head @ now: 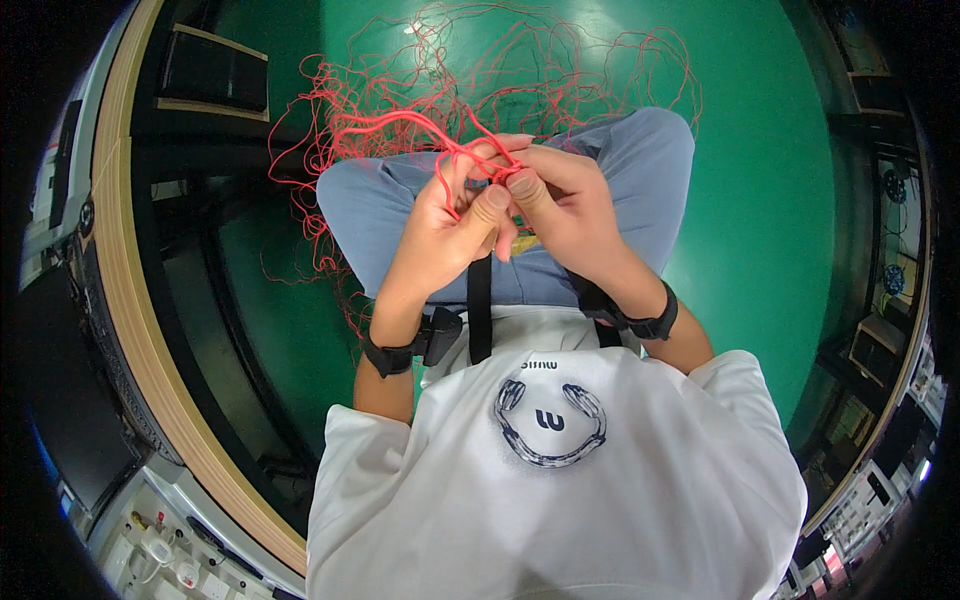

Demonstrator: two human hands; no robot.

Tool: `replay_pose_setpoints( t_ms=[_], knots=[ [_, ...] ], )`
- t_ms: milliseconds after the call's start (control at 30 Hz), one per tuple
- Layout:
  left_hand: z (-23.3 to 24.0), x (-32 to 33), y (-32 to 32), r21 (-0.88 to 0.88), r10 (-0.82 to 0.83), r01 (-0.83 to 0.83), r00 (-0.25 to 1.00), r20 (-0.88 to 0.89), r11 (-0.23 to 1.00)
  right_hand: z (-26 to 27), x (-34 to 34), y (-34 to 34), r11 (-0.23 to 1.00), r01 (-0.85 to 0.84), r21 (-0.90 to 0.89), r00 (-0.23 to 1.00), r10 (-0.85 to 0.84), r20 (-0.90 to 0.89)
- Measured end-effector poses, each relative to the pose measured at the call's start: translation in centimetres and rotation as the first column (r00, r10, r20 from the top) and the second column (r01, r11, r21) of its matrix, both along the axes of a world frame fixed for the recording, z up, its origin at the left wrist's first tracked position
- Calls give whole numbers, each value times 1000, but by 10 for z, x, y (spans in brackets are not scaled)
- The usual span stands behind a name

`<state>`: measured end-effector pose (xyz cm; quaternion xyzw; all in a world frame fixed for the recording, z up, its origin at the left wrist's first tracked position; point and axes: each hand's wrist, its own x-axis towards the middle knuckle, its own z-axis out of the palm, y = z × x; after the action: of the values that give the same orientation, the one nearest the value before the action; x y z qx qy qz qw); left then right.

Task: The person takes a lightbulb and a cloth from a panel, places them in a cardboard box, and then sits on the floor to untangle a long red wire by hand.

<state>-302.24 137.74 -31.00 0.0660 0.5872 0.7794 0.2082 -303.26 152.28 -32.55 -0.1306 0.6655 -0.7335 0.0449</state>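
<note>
A large tangle of thin red cord (397, 131) spreads over the green floor and against my crossed legs. Above my lap, my left hand (454, 217) has several strands looped over its fingers, its thumb close to the right thumb. My right hand (566, 199) pinches the red cord between thumb and fingers where the strands cross. The two hands nearly touch there, and the fingertips behind the cord are partly hidden. Each wrist wears a black strap. A small yellow item (525, 244) shows partly below the hands; what it is I cannot tell.
A long wooden table edge (127, 300) curves down the left side, with a dark framed box (214, 71) beneath it. Shelving and equipment (885, 225) stand along the right. Adapters and sockets (161, 551) are at the lower left. Green floor (765, 225) lies right of my legs.
</note>
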Motion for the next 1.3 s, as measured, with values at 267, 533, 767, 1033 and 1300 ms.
replay_pose_setpoints(
  t_ms=[267,533,767,1033,1300],
  knots=[
    [-12,-1,-10,70,-28,27,999,24,997,-6,-16,10,982,-74,-174,941,126,313],
    [-10,-1,-1,-236,139,-160,985,-103,958,55,-58,33,875,-40,483,880,259,-397],
    [-1,4,-3,-419,23,-56,996,-84,906,41,-72,29,854,-518,57,849,504,158],
    [-26,15,-36,-221,97,-65,986,138,973,64,-105,60,898,272,-345,962,-242,129],
    [-26,9,-74,87,327,-322,944,-45,943,57,-111,262,832,548,-84,835,-550,4]
  ],
)
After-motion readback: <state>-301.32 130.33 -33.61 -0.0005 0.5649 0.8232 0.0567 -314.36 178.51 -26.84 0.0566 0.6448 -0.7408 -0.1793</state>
